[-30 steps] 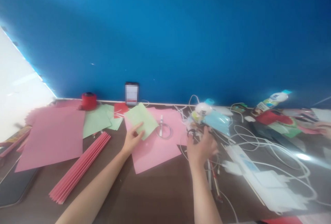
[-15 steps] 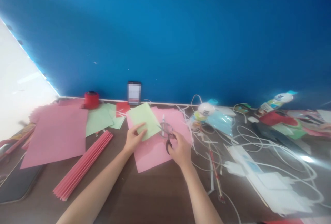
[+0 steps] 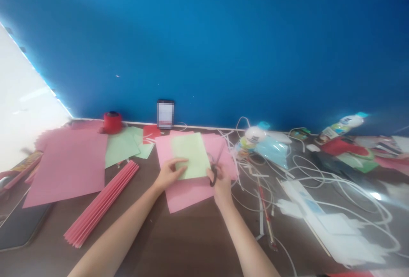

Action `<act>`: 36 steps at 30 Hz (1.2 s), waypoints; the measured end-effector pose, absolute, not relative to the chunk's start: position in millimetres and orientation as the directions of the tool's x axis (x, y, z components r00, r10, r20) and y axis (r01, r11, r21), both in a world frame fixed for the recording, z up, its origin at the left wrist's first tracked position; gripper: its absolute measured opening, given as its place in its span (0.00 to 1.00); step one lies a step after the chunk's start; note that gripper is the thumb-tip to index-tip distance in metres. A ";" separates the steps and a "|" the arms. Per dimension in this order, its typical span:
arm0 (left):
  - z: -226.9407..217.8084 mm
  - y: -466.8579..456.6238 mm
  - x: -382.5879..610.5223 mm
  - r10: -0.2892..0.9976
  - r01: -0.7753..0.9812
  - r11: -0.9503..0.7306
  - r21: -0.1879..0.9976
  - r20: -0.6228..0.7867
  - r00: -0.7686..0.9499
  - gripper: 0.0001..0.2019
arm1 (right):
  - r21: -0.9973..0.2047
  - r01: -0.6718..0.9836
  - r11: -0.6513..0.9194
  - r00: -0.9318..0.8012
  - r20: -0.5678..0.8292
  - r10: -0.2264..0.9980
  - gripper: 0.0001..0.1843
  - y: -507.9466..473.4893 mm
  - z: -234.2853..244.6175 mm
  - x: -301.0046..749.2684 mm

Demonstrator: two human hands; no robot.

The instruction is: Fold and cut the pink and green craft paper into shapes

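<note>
Green paper (image 3: 193,151) between hands, long side pointing away. Left hand (image 3: 169,175) touches it, fingers bit apart, can't tell if pinching. Right hand (image 3: 223,186) curled round scissors (image 3: 214,176), by paper's right edge.

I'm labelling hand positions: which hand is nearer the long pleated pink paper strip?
The left hand. Its fingers touch the pale green paper sheet, right of the pleated pink strip; the right hand, holding black-handled scissors, is farther right.

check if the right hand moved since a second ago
Yes: the right hand has moved left, farther from the white power strip.
</note>
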State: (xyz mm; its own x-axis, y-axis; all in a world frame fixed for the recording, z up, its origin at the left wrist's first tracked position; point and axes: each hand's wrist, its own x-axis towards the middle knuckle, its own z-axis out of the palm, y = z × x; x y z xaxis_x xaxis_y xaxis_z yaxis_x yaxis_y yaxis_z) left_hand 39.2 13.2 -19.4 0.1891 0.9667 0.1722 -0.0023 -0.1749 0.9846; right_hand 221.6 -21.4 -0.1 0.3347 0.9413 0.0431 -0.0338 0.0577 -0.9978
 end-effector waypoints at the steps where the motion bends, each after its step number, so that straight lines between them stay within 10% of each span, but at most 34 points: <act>1: -20.0 13.7 39.3 0.967 -0.007 -0.170 0.985 0.169 0.189 0.13 | -0.996 -0.081 0.045 0.308 0.018 0.951 0.20 -21.6 0.3 221.9; 11: -12.2 22.0 26.7 0.995 -0.333 -0.076 0.940 0.050 -0.085 0.23 | -0.999 -0.041 -0.033 0.086 -0.036 0.996 0.17 -26.1 22.1 234.9; 21: 1.3 19.1 16.2 0.794 -0.328 0.357 0.875 -0.099 0.600 0.34 | -0.996 -0.055 -0.068 0.154 -0.076 0.985 0.18 -24.3 21.0 245.2; 31: -2.5 17.4 23.2 0.849 -0.218 0.324 0.921 -0.181 0.496 0.18 | -0.991 0.021 -0.129 0.053 -0.128 0.990 0.21 -19.9 5.9 235.3; 36: -8.4 19.5 25.6 0.885 -0.252 0.307 0.918 -0.178 0.431 0.14 | -0.977 0.215 0.007 0.308 0.075 0.948 0.22 -14.6 -4.7 238.9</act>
State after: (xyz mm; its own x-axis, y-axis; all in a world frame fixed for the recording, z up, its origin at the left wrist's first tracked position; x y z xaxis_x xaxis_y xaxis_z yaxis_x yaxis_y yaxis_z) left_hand 25.6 19.5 -8.4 0.4308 0.8847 -0.1781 -0.2516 0.3073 0.9178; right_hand 238.9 -14.6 -4.7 0.3085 0.9483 0.0747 0.2149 0.0070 -0.9766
